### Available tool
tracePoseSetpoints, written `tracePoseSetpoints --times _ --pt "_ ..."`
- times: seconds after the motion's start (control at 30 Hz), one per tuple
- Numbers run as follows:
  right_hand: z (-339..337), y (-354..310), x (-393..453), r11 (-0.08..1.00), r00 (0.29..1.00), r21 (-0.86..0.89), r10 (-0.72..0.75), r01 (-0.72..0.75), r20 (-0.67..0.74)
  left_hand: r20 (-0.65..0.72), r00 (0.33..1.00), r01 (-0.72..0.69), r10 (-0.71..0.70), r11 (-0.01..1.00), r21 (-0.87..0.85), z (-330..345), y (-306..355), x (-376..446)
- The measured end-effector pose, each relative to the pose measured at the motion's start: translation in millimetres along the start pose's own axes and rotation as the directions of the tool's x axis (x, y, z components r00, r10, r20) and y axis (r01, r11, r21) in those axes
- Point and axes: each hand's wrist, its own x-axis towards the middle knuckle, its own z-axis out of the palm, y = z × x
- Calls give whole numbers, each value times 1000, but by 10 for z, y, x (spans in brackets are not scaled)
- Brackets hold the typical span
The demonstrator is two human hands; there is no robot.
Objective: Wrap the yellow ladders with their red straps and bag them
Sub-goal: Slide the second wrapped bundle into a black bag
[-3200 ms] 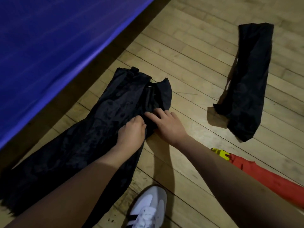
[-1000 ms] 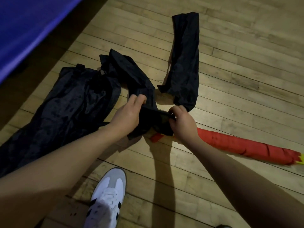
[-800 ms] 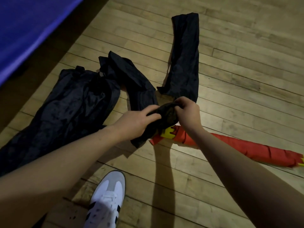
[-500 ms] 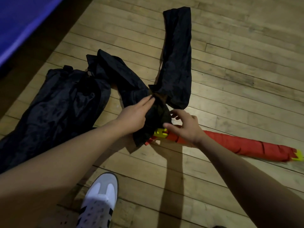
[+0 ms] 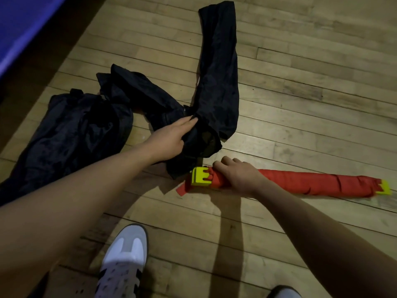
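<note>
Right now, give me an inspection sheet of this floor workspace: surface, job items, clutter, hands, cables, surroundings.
Surface: pale wooden plank floor.
Job's things: yellow ladder bundle wrapped in red strap lying flat; small black fabric bag beside its near end.
Clutter: long black fabric bag; large crumpled black bag.
Grips: left hand holds the small bag's mouth; right hand grips the bundle.
Cables: nothing seen.
Surroundings: blue mat; white sneaker.

Wooden floor (image 5: 300,72) under 3 black bags (image 5: 219,67), 1 red-strapped ladder bundle (image 5: 311,183), shoe (image 5: 124,261).
</note>
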Motion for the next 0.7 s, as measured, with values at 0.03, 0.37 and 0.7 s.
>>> tracePoseSetpoints --times 0.03,0.37,0.7 --pt "-4 -17 -65 999 999 -21 -40 40 -1 7 1000 -5 5 1000 -7 -2 -4 -4" --pt "-160 -129 -242 998 975 -37 -54 48 -218 115 993 57 -34 975 -213 76 211 -193" --pt "-168 -211 128 935 924 221 323 -277 -207 4 994 -113 113 993 44 139 437 -178"
